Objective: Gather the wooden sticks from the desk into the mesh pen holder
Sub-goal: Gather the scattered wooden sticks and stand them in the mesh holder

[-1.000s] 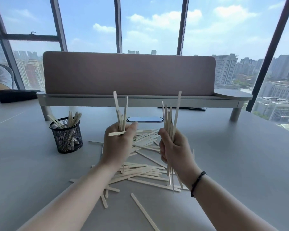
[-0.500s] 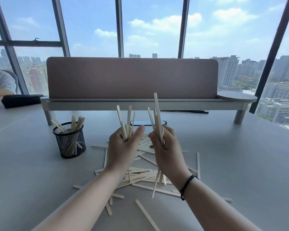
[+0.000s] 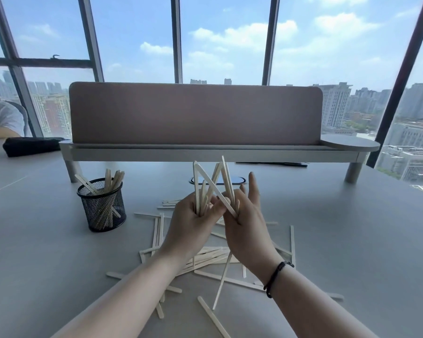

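Both hands are raised together over the desk's middle. My left hand point(image 3: 193, 225) grips a bundle of pale wooden sticks point(image 3: 200, 191) that stand upright from its fist. My right hand point(image 3: 247, 228) presses against it with more sticks caught in its palm; its fingers are partly spread, and one stick hangs down below the wrist. The two bundles cross above the knuckles. Several loose sticks point(image 3: 213, 259) lie scattered on the grey desk point(image 3: 339, 240) under and before my hands. The black mesh pen holder point(image 3: 102, 206) stands to the left, with several sticks inside.
A long desk riser with a brown panel point(image 3: 196, 113) runs across the back. A dark oval cable opening point(image 3: 237, 179) sits behind my hands. A black pouch point(image 3: 30, 146) and another person's sleeve point(image 3: 3, 120) are at far left. Windows lie beyond.
My two hands have come together, so the separate bundles now cross and touch. My right hand's fingers have loosened and spread. The view has tilted slightly down.
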Demonstrator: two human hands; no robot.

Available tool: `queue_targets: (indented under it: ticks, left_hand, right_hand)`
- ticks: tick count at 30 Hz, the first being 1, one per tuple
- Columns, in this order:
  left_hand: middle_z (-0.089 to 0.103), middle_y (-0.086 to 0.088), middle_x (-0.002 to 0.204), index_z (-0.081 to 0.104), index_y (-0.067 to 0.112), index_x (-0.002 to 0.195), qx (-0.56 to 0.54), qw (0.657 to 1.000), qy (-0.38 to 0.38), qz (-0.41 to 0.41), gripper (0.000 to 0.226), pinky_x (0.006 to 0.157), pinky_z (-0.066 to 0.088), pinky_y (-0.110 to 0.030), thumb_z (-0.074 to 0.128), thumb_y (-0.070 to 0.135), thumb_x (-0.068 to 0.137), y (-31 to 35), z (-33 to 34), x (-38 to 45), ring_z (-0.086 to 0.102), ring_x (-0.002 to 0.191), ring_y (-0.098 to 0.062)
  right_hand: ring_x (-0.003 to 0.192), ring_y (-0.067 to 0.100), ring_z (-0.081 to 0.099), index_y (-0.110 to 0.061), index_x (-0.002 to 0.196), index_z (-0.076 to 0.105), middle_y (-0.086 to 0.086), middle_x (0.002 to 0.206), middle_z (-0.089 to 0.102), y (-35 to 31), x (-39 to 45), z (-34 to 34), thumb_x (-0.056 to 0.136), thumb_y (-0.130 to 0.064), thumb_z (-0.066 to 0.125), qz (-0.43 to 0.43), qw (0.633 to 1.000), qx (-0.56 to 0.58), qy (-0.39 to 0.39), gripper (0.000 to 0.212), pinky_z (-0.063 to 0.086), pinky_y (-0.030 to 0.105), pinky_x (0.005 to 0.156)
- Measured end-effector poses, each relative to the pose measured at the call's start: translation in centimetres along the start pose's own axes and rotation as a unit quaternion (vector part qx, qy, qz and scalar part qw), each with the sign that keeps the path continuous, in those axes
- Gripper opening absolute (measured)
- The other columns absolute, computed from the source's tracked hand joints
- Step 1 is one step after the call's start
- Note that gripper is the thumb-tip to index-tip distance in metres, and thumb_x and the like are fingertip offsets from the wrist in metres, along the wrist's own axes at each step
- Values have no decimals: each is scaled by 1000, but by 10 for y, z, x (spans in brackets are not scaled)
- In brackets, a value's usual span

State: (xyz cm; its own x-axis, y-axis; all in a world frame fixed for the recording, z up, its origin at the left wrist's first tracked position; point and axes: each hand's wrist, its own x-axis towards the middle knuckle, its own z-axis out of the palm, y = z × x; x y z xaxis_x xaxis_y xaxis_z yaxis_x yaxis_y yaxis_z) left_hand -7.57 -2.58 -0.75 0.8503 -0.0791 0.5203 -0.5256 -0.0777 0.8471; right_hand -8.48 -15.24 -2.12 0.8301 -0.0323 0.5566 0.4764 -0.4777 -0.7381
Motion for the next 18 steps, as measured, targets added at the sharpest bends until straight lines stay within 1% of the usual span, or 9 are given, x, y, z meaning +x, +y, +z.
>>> queue_targets:
  ticks: [2,4,5,6,7,9,12,15,18]
  left_hand:
    - [40,6,48,52,19,61,13,1000,7,11,40,50,34,-20,71,43,86,-1,2,0,37,48,-13]
    - [43,13,45,56,21,60,13,1000,8,14,36,50,34,-15,71,27,92,-3,4,-1,40,46,-7]
    - [43,14,43,58,25,59,10,1000,4,10,37,50,34,-14,70,23,93,-3,5,-2,41,44,-4]
    - [43,14,42,58,28,56,12,1000,1,9,41,51,34,-13,70,22,94,-5,6,-2,41,44,-3]
    - [40,14,42,55,28,52,17,1000,-3,10,46,51,33,-15,69,24,95,-5,6,-3,39,44,-4]
    - [36,12,43,47,22,52,28,1000,0,10,49,51,31,-19,70,27,95,-6,5,-3,35,45,-8]
    - [38,10,43,62,-3,67,17,1000,0,1,41,50,31,-21,71,28,93,-4,5,-3,37,44,-10]
    - [45,8,40,66,1,69,20,1000,10,-4,31,52,37,-22,68,18,95,-2,4,-4,44,42,-7]
    - [36,-25,53,54,-10,72,25,999,27,-1,44,54,35,-32,68,24,95,-7,3,-3,37,48,-18]
  right_hand:
    - [151,-3,-7,-36,82,47,0,125,62,3,2,0,101,-7,49,-4,1000,1,1,35,31,15,107]
    - [150,8,22,-30,86,56,-17,101,65,6,4,1,97,-3,46,-8,1000,11,-5,31,35,18,107]
    - [137,14,45,-28,88,59,-19,95,66,6,4,0,93,-1,46,-7,1000,22,-3,29,43,27,103]
    - [113,11,60,-26,89,59,-20,90,67,5,4,0,91,-1,46,0,999,33,0,28,50,31,91]
    - [92,5,63,-26,88,58,-22,85,67,5,4,-1,91,0,47,13,999,39,1,29,50,28,78]
    - [74,6,59,-27,85,54,-20,77,64,5,4,-3,90,3,47,17,999,36,14,31,45,27,66]
    - [78,20,62,-29,84,49,-9,77,63,3,5,-4,94,-1,47,4,997,69,40,29,53,42,73]
    - [65,14,56,-20,89,47,-12,69,55,-1,7,-6,99,-1,44,7,991,120,62,22,54,47,70]
    - [57,24,42,-19,90,45,-4,64,42,-5,14,-8,102,-15,45,12,984,147,104,13,47,48,54]
